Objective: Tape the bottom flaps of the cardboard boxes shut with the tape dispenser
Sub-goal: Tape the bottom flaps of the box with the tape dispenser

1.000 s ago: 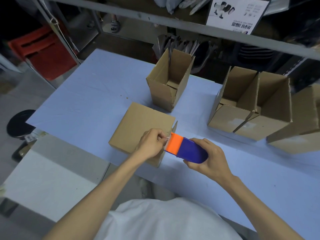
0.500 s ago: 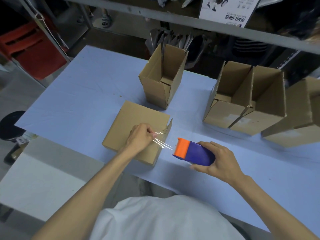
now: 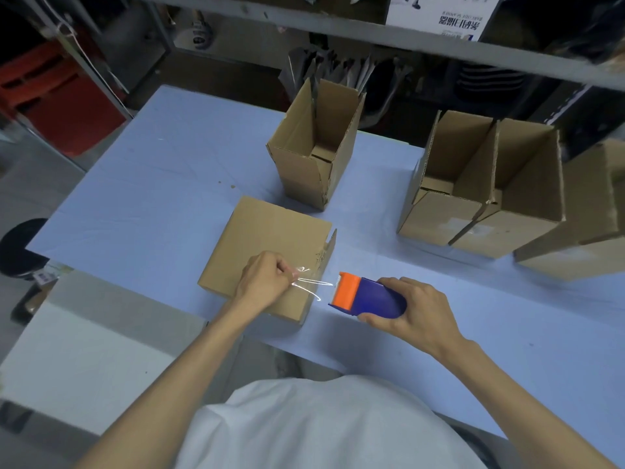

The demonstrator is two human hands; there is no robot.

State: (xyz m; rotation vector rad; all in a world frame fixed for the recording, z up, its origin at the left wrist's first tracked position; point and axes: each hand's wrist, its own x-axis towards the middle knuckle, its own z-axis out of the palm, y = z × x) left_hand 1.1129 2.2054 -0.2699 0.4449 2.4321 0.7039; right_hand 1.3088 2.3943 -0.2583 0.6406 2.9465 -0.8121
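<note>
A cardboard box (image 3: 267, 238) lies on the blue table (image 3: 162, 184) near its front edge, broad face up. My left hand (image 3: 263, 282) rests on the box's near right part and pinches the end of a clear tape strip (image 3: 311, 284). The strip stretches right to a blue tape dispenser with an orange front (image 3: 368, 296), which my right hand (image 3: 419, 313) grips just right of the box, over the table.
An open upright box (image 3: 314, 154) stands behind the flat one. Two more open boxes (image 3: 483, 184) sit at the right, another box (image 3: 595, 214) at the far right edge. A metal shelf rail (image 3: 372, 32) runs along the back. A white surface (image 3: 84, 350) lies below left.
My right hand has pulled the dispenser away to the right of the box, drawing out a strip of tape. My left hand keeps the tape end on the box.
</note>
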